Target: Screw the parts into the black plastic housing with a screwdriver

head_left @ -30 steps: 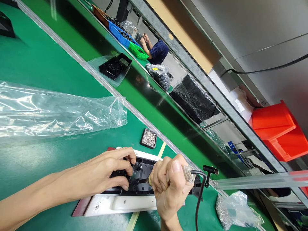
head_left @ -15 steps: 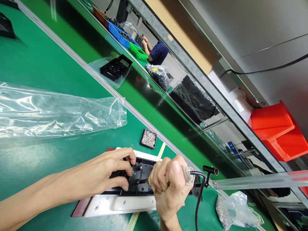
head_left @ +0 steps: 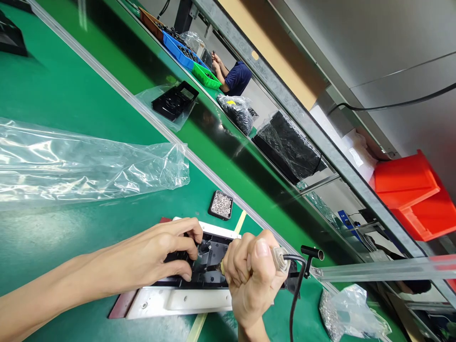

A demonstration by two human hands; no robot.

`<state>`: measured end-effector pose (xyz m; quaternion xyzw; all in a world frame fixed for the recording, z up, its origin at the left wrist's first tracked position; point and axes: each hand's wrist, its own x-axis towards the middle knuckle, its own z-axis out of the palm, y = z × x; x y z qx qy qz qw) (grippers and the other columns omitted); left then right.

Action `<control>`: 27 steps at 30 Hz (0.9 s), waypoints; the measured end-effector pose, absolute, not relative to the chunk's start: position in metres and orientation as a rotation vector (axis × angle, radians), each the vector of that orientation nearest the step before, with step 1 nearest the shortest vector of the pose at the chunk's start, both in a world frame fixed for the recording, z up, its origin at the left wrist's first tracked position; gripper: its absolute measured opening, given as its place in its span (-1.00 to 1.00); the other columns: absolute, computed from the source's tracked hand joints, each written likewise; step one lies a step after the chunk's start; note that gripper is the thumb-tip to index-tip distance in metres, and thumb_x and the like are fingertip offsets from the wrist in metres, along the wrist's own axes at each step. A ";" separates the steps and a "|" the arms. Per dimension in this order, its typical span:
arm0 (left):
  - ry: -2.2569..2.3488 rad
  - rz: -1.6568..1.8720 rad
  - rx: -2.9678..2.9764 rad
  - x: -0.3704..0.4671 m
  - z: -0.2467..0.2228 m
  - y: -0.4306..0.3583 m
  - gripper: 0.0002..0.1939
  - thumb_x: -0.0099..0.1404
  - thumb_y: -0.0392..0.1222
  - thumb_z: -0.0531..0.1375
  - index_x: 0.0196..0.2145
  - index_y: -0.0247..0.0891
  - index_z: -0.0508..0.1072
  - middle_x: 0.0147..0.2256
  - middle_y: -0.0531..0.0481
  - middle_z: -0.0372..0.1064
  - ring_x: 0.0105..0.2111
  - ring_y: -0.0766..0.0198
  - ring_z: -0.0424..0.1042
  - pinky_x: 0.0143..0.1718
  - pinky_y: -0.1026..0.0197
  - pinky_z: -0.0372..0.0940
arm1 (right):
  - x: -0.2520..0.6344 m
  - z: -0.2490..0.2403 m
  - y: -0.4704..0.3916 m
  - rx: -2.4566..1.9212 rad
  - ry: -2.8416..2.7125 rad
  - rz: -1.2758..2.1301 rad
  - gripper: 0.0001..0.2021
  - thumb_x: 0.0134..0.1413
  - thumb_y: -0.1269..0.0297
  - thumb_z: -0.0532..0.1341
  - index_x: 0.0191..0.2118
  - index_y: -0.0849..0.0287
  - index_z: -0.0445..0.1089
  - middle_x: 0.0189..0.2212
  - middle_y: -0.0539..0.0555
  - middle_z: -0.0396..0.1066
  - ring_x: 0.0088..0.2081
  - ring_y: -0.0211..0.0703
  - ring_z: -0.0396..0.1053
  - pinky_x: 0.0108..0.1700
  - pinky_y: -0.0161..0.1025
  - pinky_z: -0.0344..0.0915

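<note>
A long black plastic part (head_left: 210, 254) lies in a white fixture (head_left: 199, 301) on the green bench. My left hand (head_left: 167, 251) rests over its left portion, fingers bent and thumb spread, gripping it from above. My right hand (head_left: 251, 275) is wrapped in a fist round a corded hand tool (head_left: 281, 260), with its pale translucent end and black cable showing at the thumb side. The tool's front end points down at the black part, and my fingers hide most of it. Just beyond the fixture sits a small black tray (head_left: 221, 205) full of tiny silver metal pieces.
A clear plastic bag (head_left: 89, 166) lies at left. Another bag (head_left: 342, 311) with small metal pieces is at right, near a black tube bracket (head_left: 312, 254). A clear rail (head_left: 117, 88) borders the green belt, which carries a black part (head_left: 174, 100). A person (head_left: 237, 78) works beyond.
The view has shifted very slightly. Both hands, the corded tool and the black plastic part keep the same places relative to each other.
</note>
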<state>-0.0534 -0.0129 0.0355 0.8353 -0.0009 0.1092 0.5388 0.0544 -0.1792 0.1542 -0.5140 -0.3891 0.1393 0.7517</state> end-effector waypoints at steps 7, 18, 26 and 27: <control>0.012 0.265 1.987 -0.056 0.042 -0.013 -0.85 0.61 -0.18 0.50 -0.19 0.03 0.81 0.15 0.06 0.57 0.09 0.09 0.62 0.22 0.16 0.38 | 0.054 0.154 -0.179 -1.119 -0.850 0.300 -0.38 0.74 0.09 0.30 -0.41 0.08 0.00 -0.61 -0.21 -0.09 -0.64 -0.40 -0.17 -0.61 -0.49 0.00; 0.030 0.262 1.980 -0.057 0.046 -0.014 -0.84 0.61 -0.15 0.52 -0.21 0.04 0.81 0.13 0.09 0.57 0.08 0.11 0.61 0.20 0.18 0.39 | 0.055 0.153 -0.179 -1.115 -0.851 0.297 -0.38 0.74 0.10 0.30 -0.40 0.07 0.00 -0.61 -0.21 -0.10 -0.64 -0.40 -0.18 -0.61 -0.49 0.00; -0.034 0.308 2.016 -0.052 0.026 -0.013 -0.85 0.62 -0.11 0.50 -0.19 0.04 0.80 0.12 0.06 0.57 0.05 0.10 0.62 0.17 0.17 0.41 | 0.054 0.155 -0.178 -1.132 -0.833 0.303 -0.36 0.71 0.08 0.33 -0.41 0.08 0.00 -0.62 -0.21 -0.12 -0.64 -0.40 -0.19 -0.61 -0.50 -0.01; -0.030 0.308 2.020 -0.052 0.025 -0.013 -0.86 0.62 -0.11 0.50 -0.19 0.04 0.80 0.12 0.06 0.58 0.05 0.10 0.62 0.16 0.17 0.41 | 0.054 0.156 -0.178 -1.131 -0.831 0.306 -0.36 0.70 0.07 0.34 -0.41 0.08 0.00 -0.62 -0.21 -0.12 -0.64 -0.40 -0.19 -0.62 -0.50 -0.02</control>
